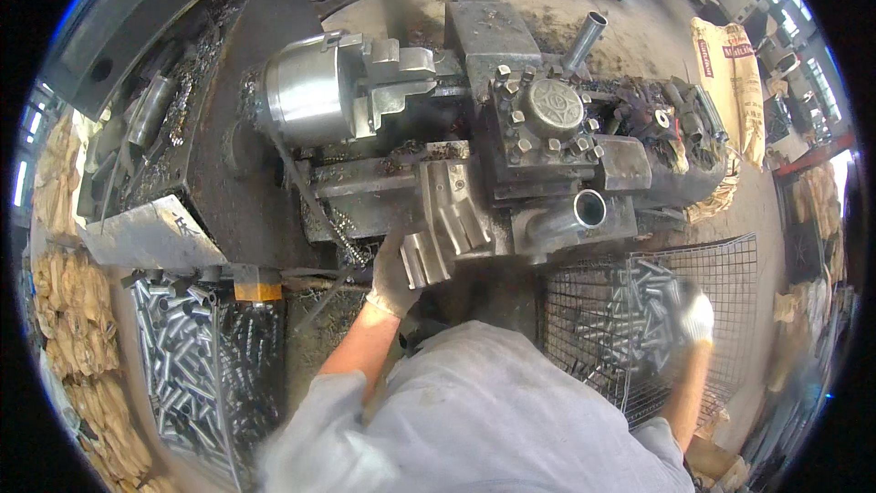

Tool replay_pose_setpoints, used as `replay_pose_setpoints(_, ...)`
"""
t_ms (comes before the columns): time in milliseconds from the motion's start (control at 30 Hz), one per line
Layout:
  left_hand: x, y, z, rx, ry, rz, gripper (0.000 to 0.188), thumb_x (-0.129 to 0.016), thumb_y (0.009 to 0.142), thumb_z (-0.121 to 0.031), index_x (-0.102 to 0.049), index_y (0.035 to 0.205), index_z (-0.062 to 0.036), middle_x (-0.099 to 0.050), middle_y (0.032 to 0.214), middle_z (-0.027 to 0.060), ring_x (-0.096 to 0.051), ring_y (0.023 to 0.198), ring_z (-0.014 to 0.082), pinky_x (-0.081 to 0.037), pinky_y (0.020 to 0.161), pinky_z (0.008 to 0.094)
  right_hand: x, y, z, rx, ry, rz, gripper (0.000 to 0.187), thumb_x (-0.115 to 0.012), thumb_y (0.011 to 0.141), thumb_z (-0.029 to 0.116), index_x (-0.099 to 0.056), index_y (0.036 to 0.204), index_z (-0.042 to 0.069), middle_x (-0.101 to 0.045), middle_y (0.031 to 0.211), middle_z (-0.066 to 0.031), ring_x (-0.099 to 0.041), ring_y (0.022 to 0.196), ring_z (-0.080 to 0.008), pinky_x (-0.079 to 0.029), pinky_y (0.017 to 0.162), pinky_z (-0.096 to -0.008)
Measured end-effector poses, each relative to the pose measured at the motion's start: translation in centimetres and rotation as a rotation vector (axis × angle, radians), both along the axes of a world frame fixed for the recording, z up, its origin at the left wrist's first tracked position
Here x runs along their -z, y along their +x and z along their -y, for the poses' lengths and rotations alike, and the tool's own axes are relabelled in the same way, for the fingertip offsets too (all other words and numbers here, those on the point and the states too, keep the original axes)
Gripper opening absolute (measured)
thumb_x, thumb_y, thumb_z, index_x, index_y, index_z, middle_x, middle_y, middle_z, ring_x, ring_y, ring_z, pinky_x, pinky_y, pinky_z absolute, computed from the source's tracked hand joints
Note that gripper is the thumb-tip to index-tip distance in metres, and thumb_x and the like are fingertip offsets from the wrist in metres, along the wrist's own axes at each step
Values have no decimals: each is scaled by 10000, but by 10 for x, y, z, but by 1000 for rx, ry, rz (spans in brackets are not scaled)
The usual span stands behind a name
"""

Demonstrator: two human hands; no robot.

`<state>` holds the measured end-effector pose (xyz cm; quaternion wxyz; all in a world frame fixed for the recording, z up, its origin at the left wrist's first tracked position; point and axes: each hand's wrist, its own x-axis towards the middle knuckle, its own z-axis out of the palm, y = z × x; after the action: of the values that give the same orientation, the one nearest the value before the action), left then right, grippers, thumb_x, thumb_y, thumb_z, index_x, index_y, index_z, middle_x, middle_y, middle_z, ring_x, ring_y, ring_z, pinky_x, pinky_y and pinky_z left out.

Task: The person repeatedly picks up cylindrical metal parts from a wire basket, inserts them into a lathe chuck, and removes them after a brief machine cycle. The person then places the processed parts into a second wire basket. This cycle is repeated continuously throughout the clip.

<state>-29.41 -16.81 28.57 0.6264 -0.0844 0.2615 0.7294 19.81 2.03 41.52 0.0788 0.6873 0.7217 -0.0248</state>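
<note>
My left hand (393, 272), in a dirty glove, is beside the lower end of a stepped, grooved metal block (453, 210) at the front of a lathe. Its fingers are in shadow and partly hidden, so I cannot see whether they grip the block. Out to the right, my right hand (696, 314) in a white glove reaches over a wire basket (730, 265) at the edge of a heap of short metal tubes (646, 306). Motion smears its fingers. The shiny three-jaw chuck (310, 91) and the bolted tool post (553, 108) are beyond my left hand.
One tube (586, 39) stands tilted behind the tool post; a wider pipe (570, 219) projects in front. A bin of tubes (187, 356) is at lower left, below a metal plate (155, 233). A paper sack (733, 82) stands at right. Metal shavings litter the machine.
</note>
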Motion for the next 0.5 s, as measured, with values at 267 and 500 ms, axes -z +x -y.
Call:
replay_pose_setpoints(267, -27, 14, 27, 204, -62, -111, 439, -494, 1128, -472, -638, 1338, -115, -730, 1115, 94, -732, 980, 262, -622, 874, 434, 15, -262, 16, -669, -3, -833, 221, -852, 783, 214, -751, 939, 94, -780, 880, -106, -744, 786, -343, -616, 761, -389)
replay_pose_setpoints(500, -17, -22, 28, 44, -146, -242, 424, -564, 1085, -475, -692, 1174, -81, -774, 1032, 121, -763, 875, 280, -641, 838, 456, 75, -349, 74, -662, -296, -650, 732, -774, 864, 381, -518, 1472, 64, -724, 1218, -268, -718, 1108, -456, -595, 943, -511)
